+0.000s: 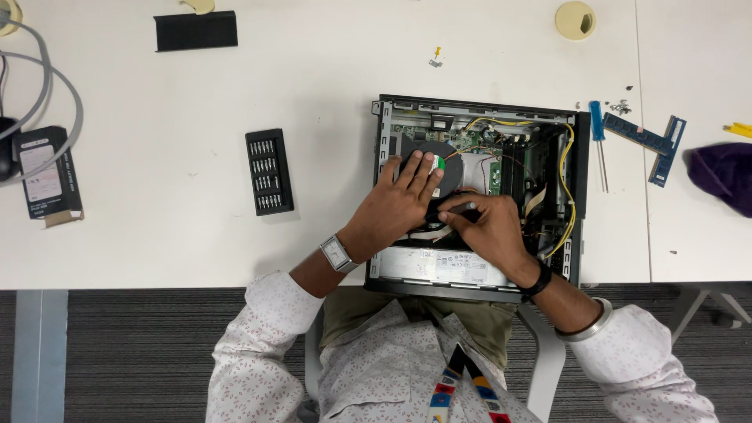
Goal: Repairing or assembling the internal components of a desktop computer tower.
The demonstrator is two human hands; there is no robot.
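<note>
Nearest: white patterned shirt (368, 368) with a multicoloured lanyard (462, 384), sleeves pushed up, over grey carpet (141, 352). Left wrist carries a silver square-faced watch (338, 253), right wrist a black band (537, 280) and a silver bangle (583, 325). Both hands work inside an open black small desktop computer case (478, 192) lying flat at the near edge of the white table (157, 235). Left hand (395, 205) lies open and flat, fingers spread, pressing on the round black cooling fan housing (427, 153) in the case's left part; not clasping anything. Right hand (489, 227) is closed around a dark slim tool handle (458, 207), thumb and fingers pinching it, tip hidden; it sits just right of the left hand, touching it. Yellow cables (568, 168) run along the right inside wall of the case. Left of the case, apart from it, a black rectangular bit set tray (269, 171). Right of the case, a blue-handled screwdriver (598, 141), then two blue-green memory sticks (654, 141) crossed, with a purple cloth (724, 176) at the frame edge. Far left: black small cardboard box (47, 176) and grey cables (47, 86). Far side: black plastic panel (196, 30) and a beige round cable grommet (576, 19).
</note>
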